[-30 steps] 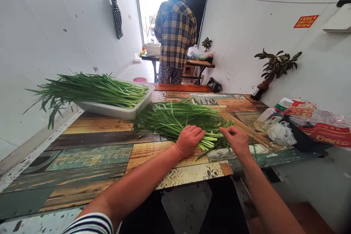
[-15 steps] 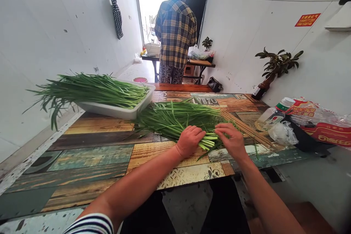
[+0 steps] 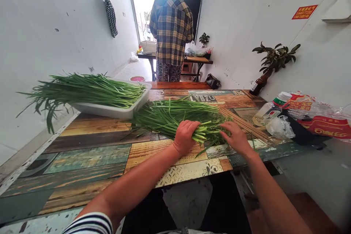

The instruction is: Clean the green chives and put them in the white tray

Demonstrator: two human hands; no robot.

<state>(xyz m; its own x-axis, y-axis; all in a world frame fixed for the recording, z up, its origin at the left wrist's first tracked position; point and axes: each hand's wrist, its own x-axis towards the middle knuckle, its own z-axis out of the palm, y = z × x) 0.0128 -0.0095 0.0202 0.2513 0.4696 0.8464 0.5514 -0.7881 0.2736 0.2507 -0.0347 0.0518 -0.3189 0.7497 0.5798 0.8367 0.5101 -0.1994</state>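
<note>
My left hand [image 3: 187,137] is closed around a bunch of garlic chives [image 3: 201,131], whose pale cut ends stick out to the right past my fingers. Just beyond those ends, my right hand [image 3: 235,137] hovers with thumb and fingertips a little apart, and nothing shows between them. A loose pile of garlic chives [image 3: 167,114] lies on the table behind my left hand. Small green scraps [image 3: 218,137] are scattered under and between the hands. To the left, a white plastic tub [image 3: 131,112] holds a large heap of chives with leaves drooping over its far left end.
Thin wooden skewers [image 3: 246,126] lie on the wood-patterned table [image 3: 101,159] to the right. Past them are a plastic bottle [image 3: 270,111], a crumpled clear bag [image 3: 280,128] and red packaging [image 3: 329,128]. A person in a plaid shirt [image 3: 172,25] stands with back turned near the doorway.
My right hand has drawn slightly right, away from the stem ends, and its fingers have parted. My left hand keeps its hold, with the stems fanned out more. The view has tilted down slightly.
</note>
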